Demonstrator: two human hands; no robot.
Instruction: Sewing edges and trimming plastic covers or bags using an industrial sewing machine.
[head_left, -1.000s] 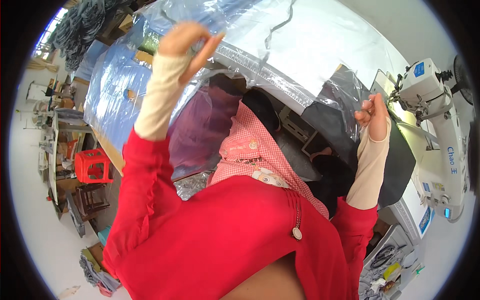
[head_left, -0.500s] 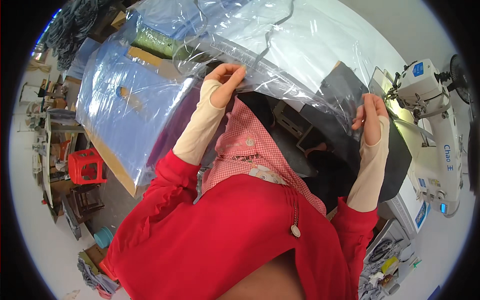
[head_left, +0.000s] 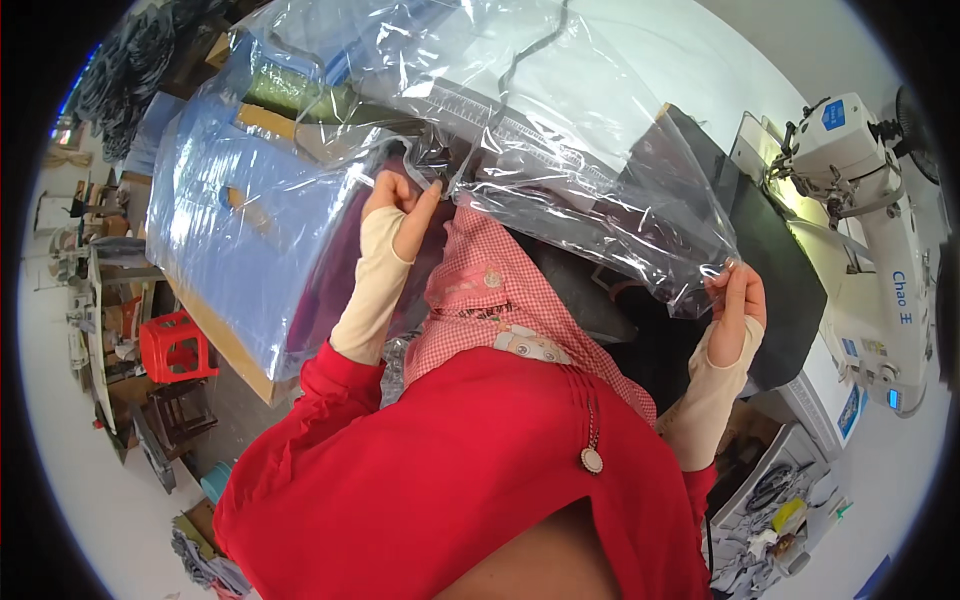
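Note:
A large clear plastic sheet [head_left: 600,215] with thin grey trim strips spreads over the table and hangs off its near edge in glossy folds. My left hand [head_left: 400,210] pinches the sheet's near edge and a grey strip, just above the checked apron. Further right, my right hand [head_left: 738,298] has its fingertips closed on a lower corner of the same sheet. The plastic between the hands droops a little. Through it shows a ruler scale [head_left: 530,130] along the table edge.
A white sewing machine [head_left: 880,240] with its lamp lit stands to the right. More clear plastic over blue material [head_left: 240,230] lies on cardboard at left, beside a green roll [head_left: 290,92]. A red stool [head_left: 178,345] is on the floor; a scrap bin [head_left: 770,500] sits lower right.
Both hands have come nearer to me, the left one also shifting left and the right one dropping lower. The plastic sheet has been drawn along, hanging further over the table edge.

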